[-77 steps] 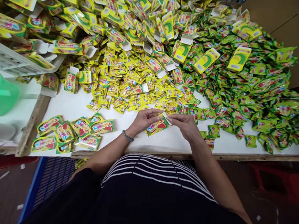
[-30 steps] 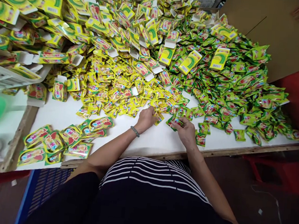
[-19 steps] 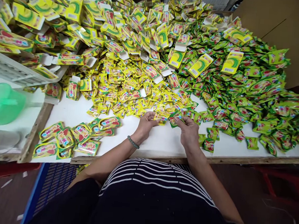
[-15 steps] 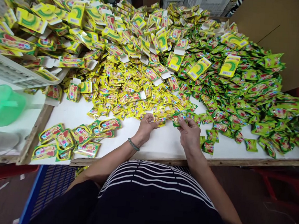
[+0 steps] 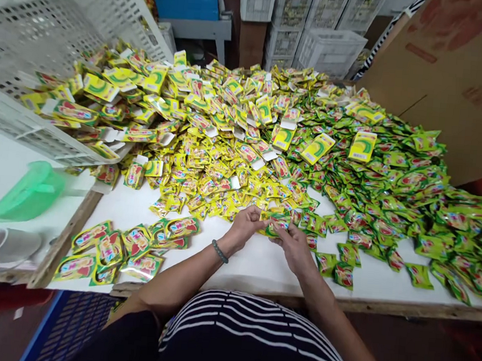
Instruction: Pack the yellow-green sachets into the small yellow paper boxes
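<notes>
My left hand, with a beaded bracelet on its wrist, is closed on a small yellow candy packet. Pinched in my right hand is a green candy packet. The two packets meet or overlap between my fingertips, just above the white tabletop. Loose yellow packets are heaped beyond my hands, with green packets piled to the right. Small yellow boxes, many with open flaps, lie over the heap. Several filled, glossy packs rest left of my left hand.
A white plastic crate spills boxes at the left. Near it are a green scoop and a white mug. A large cardboard box stands at the right back, with a person's striped sleeve behind it. Stacked crates stand beyond.
My hands have come together, bringing the green packet against the yellow one. The head view has tilted up, showing more of the crates at the back.
</notes>
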A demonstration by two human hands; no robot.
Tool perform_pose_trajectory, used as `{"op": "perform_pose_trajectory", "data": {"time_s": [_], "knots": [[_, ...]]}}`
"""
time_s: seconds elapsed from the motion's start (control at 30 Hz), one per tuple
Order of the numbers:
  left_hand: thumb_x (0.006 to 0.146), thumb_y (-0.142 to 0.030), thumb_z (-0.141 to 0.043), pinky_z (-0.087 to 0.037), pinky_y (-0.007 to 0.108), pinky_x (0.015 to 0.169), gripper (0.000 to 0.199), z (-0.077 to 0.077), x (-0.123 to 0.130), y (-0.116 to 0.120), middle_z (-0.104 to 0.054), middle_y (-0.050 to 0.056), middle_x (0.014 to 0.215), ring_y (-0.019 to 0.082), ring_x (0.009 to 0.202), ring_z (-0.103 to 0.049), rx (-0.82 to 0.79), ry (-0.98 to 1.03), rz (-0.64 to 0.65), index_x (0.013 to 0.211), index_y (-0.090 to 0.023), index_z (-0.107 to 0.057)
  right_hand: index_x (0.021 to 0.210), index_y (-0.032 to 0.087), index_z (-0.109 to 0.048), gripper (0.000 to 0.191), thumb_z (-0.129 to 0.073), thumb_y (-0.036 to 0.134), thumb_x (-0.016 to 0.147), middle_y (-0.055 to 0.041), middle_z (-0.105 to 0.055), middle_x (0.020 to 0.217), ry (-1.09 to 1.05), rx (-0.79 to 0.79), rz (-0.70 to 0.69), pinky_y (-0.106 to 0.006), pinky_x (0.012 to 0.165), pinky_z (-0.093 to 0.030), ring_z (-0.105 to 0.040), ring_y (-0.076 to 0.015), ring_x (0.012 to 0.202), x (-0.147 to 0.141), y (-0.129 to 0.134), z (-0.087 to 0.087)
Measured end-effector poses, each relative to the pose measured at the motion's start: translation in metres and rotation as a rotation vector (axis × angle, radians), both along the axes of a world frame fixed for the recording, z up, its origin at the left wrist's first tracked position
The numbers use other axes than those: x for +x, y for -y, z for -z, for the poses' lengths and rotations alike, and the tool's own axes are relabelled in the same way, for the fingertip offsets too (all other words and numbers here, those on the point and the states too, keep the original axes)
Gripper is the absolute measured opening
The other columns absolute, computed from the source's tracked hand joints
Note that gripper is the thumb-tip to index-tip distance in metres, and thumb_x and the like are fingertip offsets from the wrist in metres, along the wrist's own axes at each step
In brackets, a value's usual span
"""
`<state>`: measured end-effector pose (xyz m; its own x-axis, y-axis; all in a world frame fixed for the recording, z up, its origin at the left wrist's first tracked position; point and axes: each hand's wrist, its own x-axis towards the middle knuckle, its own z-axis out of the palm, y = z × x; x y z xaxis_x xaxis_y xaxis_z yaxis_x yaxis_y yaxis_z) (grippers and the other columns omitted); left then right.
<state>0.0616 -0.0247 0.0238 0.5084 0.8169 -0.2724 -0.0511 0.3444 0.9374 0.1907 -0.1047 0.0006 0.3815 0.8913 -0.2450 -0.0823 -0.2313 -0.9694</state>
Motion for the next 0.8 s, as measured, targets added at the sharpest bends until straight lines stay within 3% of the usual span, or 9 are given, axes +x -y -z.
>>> {"op": "perform_pose_trajectory", "data": {"time_s": [0.07, 0.13, 0.23, 0.33, 0.47, 0.6, 0.7, 0.8], "knots": [[0.069, -0.039, -0.077, -0.038, 0.023, 0.051, 0.031, -0.011, 0.000, -0.021, -0.050, -0.006, 0.053, 0.009, 0.048, -0.046, 0.202, -0.247, 0.245, 0.076, -0.018, -0.055, 0.089, 0.019, -0.063, 0.048, -0.069, 0.063, 0.070, -0.0063, -0.070, 0.085, 0.010, -0.024, 0.024, -0.034, 0.064, -0.054, -0.064, -0.0223, 0.078, 0.004, 0.005, 0.006], [0.076, -0.028, -0.071, -0.044, 0.027, 0.057, 0.020, -0.026, 0.002, -0.050, -0.064, 0.001, 0.065, 0.015, 0.058, -0.058, 0.469, -0.573, 0.372, 0.090, -0.016, -0.064, 0.082, 0.020, -0.061, 0.046, -0.068, 0.064, 0.070, -0.0046, -0.068, 0.076, 0.155, -0.040, 0.096, -0.034, 0.061, -0.052, -0.063, -0.0222, 0.071, 0.007, 0.013, 0.015], [0.076, -0.008, -0.060, -0.047, 0.036, 0.077, 0.038, -0.046, 0.008, -0.107, -0.070, 0.011, 0.093, 0.024, 0.086, -0.064, 0.733, -0.873, 0.255, 0.113, -0.015, -0.064, 0.067, 0.024, -0.052, 0.043, -0.063, 0.065, 0.072, 0.0005, -0.055, 0.055, 0.395, -0.058, 0.166, -0.032, 0.051, -0.044, -0.055, -0.0202, 0.055, 0.005, 0.021, 0.032], [0.073, 0.001, -0.053, -0.041, 0.042, 0.096, 0.046, -0.053, 0.017, -0.164, -0.061, 0.020, 0.118, 0.031, 0.116, -0.053, 0.871, -0.992, 0.206, 0.116, -0.011, -0.062, 0.065, 0.025, -0.049, 0.039, -0.056, 0.062, 0.077, 0.0020, -0.051, 0.053, 0.525, -0.029, 0.113, -0.030, 0.049, -0.037, -0.047, -0.0175, 0.050, 0.000, 0.020, 0.039], [0.069, -0.013, -0.071, -0.036, 0.046, 0.102, 0.062, -0.046, 0.029, -0.217, -0.051, 0.020, 0.133, 0.037, 0.127, -0.040, 1.061, -1.270, 0.461, 0.129, -0.017, -0.056, 0.069, 0.025, -0.052, 0.037, -0.051, 0.060, 0.080, 0.0018, -0.052, 0.056, 0.577, -0.003, 0.067, -0.028, 0.050, -0.034, -0.044, -0.0160, 0.050, -0.004, 0.010, 0.034], [0.059, -0.026, -0.083, -0.036, 0.047, 0.101, 0.075, -0.039, 0.036, -0.229, -0.053, 0.020, 0.129, 0.038, 0.125, -0.040, 1.084, -1.392, 0.596, 0.128, -0.016, -0.054, 0.065, 0.025, -0.049, 0.036, -0.052, 0.058, 0.080, 0.0038, -0.046, 0.052, 0.576, 0.011, 0.047, -0.028, 0.050, -0.031, -0.041, -0.0149, 0.049, -0.005, 0.004, 0.029], [0.059, -0.027, -0.083, -0.039, 0.044, 0.098, 0.074, -0.040, 0.036, -0.217, -0.061, 0.018, 0.114, 0.035, 0.114, -0.051, 1.069, -1.354, 0.654, 0.125, -0.013, -0.053, 0.064, 0.025, -0.049, 0.035, -0.052, 0.056, 0.081, 0.0044, -0.043, 0.052, 0.553, 0.010, 0.046, -0.027, 0.050, -0.031, -0.040, -0.0143, 0.051, -0.006, 0.002, 0.028], [0.058, -0.038, -0.085, -0.043, 0.037, 0.091, 0.080, -0.046, 0.029, -0.194, -0.063, 0.017, 0.111, 0.033, 0.107, -0.057, 1.106, -1.228, 0.624, 0.126, -0.013, -0.050, 0.063, 0.024, -0.048, 0.036, -0.054, 0.055, 0.080, 0.0050, -0.042, 0.052, 0.519, 0.003, 0.039, -0.026, 0.051, -0.031, -0.038, -0.0130, 0.052, -0.006, 0.001, 0.028]]}}
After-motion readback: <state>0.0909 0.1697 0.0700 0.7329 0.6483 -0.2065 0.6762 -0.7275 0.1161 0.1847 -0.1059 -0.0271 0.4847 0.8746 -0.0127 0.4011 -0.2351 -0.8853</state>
